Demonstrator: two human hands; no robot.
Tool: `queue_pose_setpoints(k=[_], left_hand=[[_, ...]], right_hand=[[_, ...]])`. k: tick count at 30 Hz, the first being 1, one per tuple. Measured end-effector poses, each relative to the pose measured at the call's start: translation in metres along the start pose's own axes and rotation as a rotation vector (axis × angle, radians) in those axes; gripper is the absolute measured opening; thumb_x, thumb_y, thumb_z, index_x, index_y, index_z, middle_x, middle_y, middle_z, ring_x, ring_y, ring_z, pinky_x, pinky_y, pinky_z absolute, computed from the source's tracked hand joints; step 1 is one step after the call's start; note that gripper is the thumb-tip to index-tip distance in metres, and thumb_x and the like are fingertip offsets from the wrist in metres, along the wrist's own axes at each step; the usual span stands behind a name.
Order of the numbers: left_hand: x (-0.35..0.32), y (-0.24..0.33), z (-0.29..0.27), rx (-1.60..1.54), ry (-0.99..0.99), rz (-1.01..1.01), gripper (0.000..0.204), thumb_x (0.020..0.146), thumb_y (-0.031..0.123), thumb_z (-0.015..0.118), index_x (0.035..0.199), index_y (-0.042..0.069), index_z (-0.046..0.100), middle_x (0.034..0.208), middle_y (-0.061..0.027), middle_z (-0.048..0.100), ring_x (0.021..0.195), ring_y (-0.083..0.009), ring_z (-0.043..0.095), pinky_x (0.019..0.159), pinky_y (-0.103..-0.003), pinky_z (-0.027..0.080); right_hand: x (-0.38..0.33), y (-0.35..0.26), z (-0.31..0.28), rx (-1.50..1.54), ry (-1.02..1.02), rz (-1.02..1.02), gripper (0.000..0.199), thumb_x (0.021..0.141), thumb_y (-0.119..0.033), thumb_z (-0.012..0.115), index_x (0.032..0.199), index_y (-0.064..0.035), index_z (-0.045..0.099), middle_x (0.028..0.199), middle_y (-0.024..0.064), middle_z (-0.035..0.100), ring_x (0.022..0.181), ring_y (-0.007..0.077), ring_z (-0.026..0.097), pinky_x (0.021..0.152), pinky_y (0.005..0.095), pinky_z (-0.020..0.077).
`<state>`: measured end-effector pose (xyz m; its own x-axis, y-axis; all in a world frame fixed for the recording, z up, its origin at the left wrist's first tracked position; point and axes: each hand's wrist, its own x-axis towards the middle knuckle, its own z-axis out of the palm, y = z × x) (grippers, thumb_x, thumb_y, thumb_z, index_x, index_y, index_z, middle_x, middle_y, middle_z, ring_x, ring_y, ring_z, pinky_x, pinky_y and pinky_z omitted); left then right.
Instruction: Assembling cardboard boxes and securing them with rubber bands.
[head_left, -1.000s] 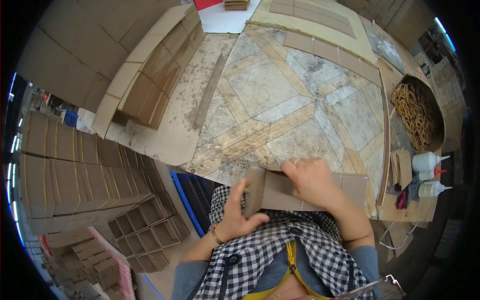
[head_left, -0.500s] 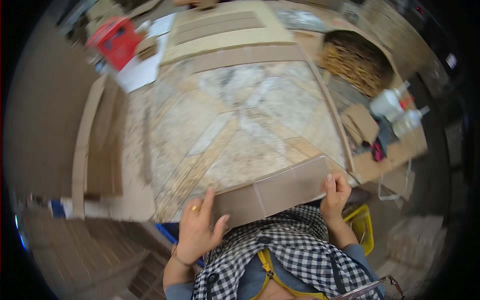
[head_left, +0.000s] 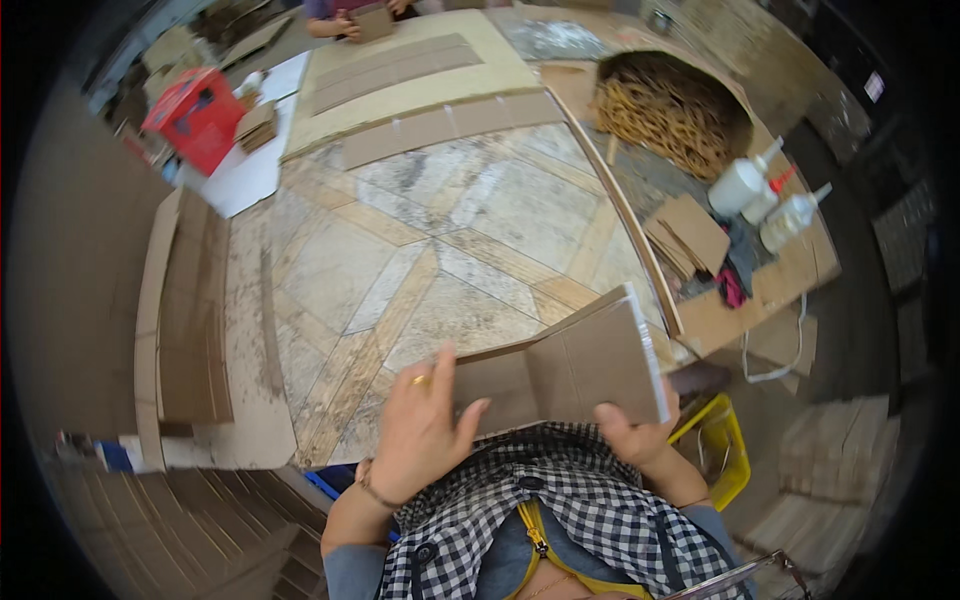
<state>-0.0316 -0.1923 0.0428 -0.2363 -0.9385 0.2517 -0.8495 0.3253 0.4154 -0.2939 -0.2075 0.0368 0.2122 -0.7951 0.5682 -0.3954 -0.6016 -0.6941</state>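
Note:
A brown cardboard piece (head_left: 585, 365) with a fold crease and a white strip along its right edge is held at the near edge of the table. My left hand (head_left: 425, 430), with a ring on one finger, spans the left end of the cardboard, index finger at the upper edge and thumb at the lower. At the right end my right hand (head_left: 640, 430) grips it, thumb in front and the other fingers hidden behind.
Under the cardboard lies a patterned tabletop (head_left: 390, 270). Flat cardboard strips (head_left: 440, 125) lie farther back, where another person's hand (head_left: 345, 25) shows. To the right are a basin of rubber bands (head_left: 670, 115), squeeze bottles (head_left: 740, 187) and folded cardboard (head_left: 690, 235). A red box (head_left: 200, 120) stands at the left.
The cardboard has bent at a crease, and its right part has tilted up, showing the white edge strip. My right hand has moved lower and left. The view has shifted slightly.

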Motion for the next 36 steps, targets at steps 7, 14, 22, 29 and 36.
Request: queue_pose_setpoints(k=[7,14,22,29,36], left_hand=[[0.009,-0.003,0.01,-0.13,0.034,-0.015,0.076,0.081,0.026,0.069,0.138,-0.01,0.033,0.102,-0.0247,0.054,0.092,-0.0367,0.054,0.083,-0.042,0.045],[0.004,-0.019,0.007,-0.806,0.067,-0.125,0.073,0.085,0.036,0.062,0.142,0.002,0.033,0.111,-0.023,0.059,0.103,-0.0375,0.055,0.092,-0.042,0.042],[0.012,-0.02,0.007,-0.394,0.082,0.012,0.038,0.093,0.036,0.049,0.109,0.005,0.064,0.099,-0.0134,0.061,0.096,-0.0321,0.057,0.102,-0.052,0.031],[0.014,-0.021,0.013,-0.377,0.096,-0.017,0.039,0.095,0.038,0.046,0.103,0.006,0.066,0.099,-0.0132,0.063,0.095,-0.0327,0.059,0.104,-0.053,0.029],[0.014,-0.009,-0.001,-0.193,0.164,0.043,0.031,0.083,0.032,0.064,0.102,0.007,0.068,0.106,-0.0109,0.058,0.098,-0.0329,0.052,0.095,-0.052,0.037]], right_hand=[[0.026,-0.006,0.039,-0.121,-0.023,-0.307,0.042,0.07,-0.016,0.076,0.102,0.0056,0.059,0.102,0.0262,0.065,0.086,0.0357,0.068,0.071,0.0348,0.0565],[0.02,-0.008,0.039,-0.478,-0.329,-0.373,0.072,0.071,-0.068,0.061,0.105,-0.0055,0.067,0.119,0.018,0.06,0.11,0.0424,0.057,0.09,0.05,0.0478],[0.11,0.107,-0.026,-0.119,0.134,0.14,0.014,0.084,-0.014,0.059,0.089,-0.005,0.069,0.086,0.0141,0.068,0.078,0.0273,0.066,0.071,0.0371,0.0522],[0.21,0.321,-0.081,-0.643,-0.208,0.328,0.027,0.07,-0.018,0.073,0.092,-0.0027,0.067,0.087,0.0128,0.068,0.081,0.0261,0.065,0.073,0.0353,0.0489],[0.219,0.325,-0.073,-0.637,-0.278,0.491,0.019,0.075,-0.017,0.07,0.087,-0.004,0.062,0.082,0.0088,0.066,0.068,0.0217,0.061,0.066,0.0351,0.0468]])
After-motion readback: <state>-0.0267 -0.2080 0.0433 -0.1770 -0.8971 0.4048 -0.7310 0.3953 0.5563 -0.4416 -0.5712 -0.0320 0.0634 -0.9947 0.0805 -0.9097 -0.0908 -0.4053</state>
